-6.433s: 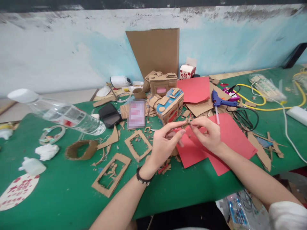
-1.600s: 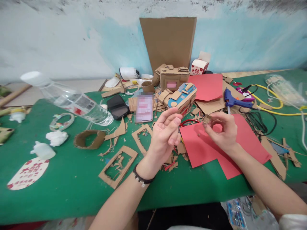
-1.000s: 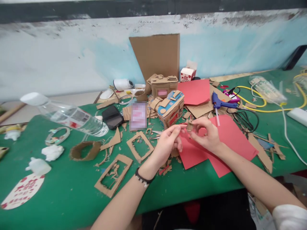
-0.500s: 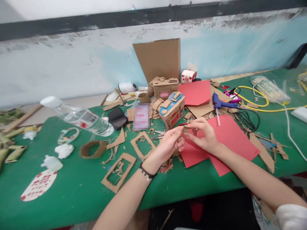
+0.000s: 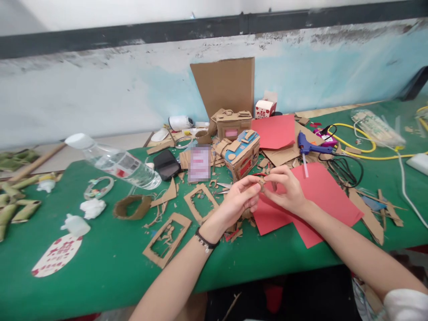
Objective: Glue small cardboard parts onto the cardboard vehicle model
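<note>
My left hand (image 5: pixel 241 196) and my right hand (image 5: pixel 284 189) meet over the red paper (image 5: pixel 327 196). Between their fingertips is a small brown cardboard piece (image 5: pixel 261 183), mostly covered by the fingers. Both hands are closed on it. Just behind them stands a small cardboard model (image 5: pixel 242 154) with blue and red parts. Scissors (image 5: pixel 224 185) lie left of my hands, partly hidden. Two cut cardboard frames, one nearer (image 5: pixel 182 223) and one farther (image 5: pixel 191 203), rest on the green table (image 5: pixel 110 285).
A blue glue gun (image 5: pixel 309 146) lies at the right, with black and yellow cables behind. At the left a clear bottle (image 5: pixel 117 165) leans at a slant beside a dark case (image 5: pixel 166 165). A cardboard ring (image 5: pixel 132 207) and many scraps lie about.
The view has shifted slightly. The fingers have closed further around the small cardboard piece, and less of it shows.
</note>
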`<state>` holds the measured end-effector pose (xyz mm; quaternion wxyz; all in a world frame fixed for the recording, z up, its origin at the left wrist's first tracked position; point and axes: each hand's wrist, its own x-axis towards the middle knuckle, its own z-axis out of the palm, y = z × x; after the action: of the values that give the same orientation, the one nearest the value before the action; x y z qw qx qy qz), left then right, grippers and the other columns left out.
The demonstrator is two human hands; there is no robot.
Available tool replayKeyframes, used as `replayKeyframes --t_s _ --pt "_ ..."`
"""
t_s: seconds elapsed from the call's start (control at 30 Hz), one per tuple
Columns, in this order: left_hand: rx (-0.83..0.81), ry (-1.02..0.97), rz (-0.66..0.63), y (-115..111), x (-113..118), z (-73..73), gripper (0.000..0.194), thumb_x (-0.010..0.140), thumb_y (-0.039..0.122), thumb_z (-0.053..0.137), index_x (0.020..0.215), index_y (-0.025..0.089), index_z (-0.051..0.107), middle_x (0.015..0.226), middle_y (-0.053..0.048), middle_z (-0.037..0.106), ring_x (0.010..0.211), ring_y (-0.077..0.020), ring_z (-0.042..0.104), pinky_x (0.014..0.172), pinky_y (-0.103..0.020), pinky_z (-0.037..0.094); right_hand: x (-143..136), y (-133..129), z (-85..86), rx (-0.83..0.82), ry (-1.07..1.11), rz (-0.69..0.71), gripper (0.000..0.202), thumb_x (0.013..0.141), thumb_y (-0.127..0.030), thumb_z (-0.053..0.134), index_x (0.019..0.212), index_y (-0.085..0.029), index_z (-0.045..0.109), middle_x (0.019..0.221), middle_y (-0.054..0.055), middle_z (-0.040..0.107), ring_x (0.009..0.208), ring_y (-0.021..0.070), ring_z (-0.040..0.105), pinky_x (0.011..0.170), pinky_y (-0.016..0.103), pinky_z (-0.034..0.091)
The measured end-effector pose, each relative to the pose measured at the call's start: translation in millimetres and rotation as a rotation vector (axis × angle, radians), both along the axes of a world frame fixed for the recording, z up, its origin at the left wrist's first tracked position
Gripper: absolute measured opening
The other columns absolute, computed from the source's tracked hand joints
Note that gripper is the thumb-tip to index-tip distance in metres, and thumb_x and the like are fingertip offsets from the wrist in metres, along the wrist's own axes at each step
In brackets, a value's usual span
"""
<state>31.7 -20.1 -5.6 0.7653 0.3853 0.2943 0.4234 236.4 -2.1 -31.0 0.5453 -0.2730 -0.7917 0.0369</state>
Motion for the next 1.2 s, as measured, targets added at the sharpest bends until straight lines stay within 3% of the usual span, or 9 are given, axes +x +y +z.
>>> replayKeyframes --t_s 0.17,0.5,0.67,1.07,1.2 --pt "0.033 0.047 -0.009 -0.4 -0.5 2.6 0.047 0.084 0.05 0.096 0.107 0.018 0.07 0.071 0.005 0.061 0.051 -0.0073 0.051 0.047 -0.02 0.046 1.0 -0.1 -1.7 -0.009 -0.002 -0.001 0.042 0.098 -0.017 0.08 0.134 -0.031 0.063 0.114 0.003 0.066 0.066 0.0107 0.058 0.059 0.029 0.059" --pt "0.135 0.147 0.07 -1.2 0.9 1.9 0.041 0.089 0.048 0.091 0.107 0.016 0.073 0.06 0.005 0.062 0.048 -0.0101 0.055 0.048 -0.022 0.048 1.4 -0.4 -1.6 0.015 -0.021 -0.009 0.046 0.098 -0.016 0.079 0.138 -0.032 0.063 0.113 0.003 0.067 0.065 0.0105 0.06 0.06 0.029 0.06" --pt "0.152 0.129 0.102 -1.1 1.1 3.0 0.045 0.087 0.046 0.093 0.116 0.017 0.074 0.073 0.003 0.069 0.05 -0.0095 0.057 0.047 -0.022 0.05 -0.7 -3.6 -0.2 -0.008 -0.007 0.0 0.048 0.097 -0.013 0.079 0.139 -0.031 0.064 0.111 0.003 0.07 0.064 0.0113 0.06 0.061 0.03 0.061" --pt "0.137 0.167 0.112 -0.9 0.1 5.3 0.042 0.084 0.05 0.094 0.1 0.017 0.074 0.059 0.005 0.063 0.047 -0.0109 0.057 0.048 -0.023 0.048 -1.0 -5.0 -7.2 -0.06 -0.02 -0.008 0.05 0.097 -0.014 0.077 0.141 -0.032 0.063 0.111 0.005 0.074 0.067 0.0145 0.062 0.061 0.032 0.064" --pt "0.155 0.16 0.141 0.0 2.2 2.8 0.044 0.084 0.05 0.095 0.103 0.017 0.073 0.074 0.001 0.072 0.049 -0.0095 0.057 0.048 -0.023 0.05 0.2 -3.1 -6.2 -0.062 -0.023 -0.014 0.048 0.097 -0.017 0.079 0.14 -0.031 0.064 0.114 0.005 0.073 0.067 0.0133 0.061 0.06 0.031 0.063"
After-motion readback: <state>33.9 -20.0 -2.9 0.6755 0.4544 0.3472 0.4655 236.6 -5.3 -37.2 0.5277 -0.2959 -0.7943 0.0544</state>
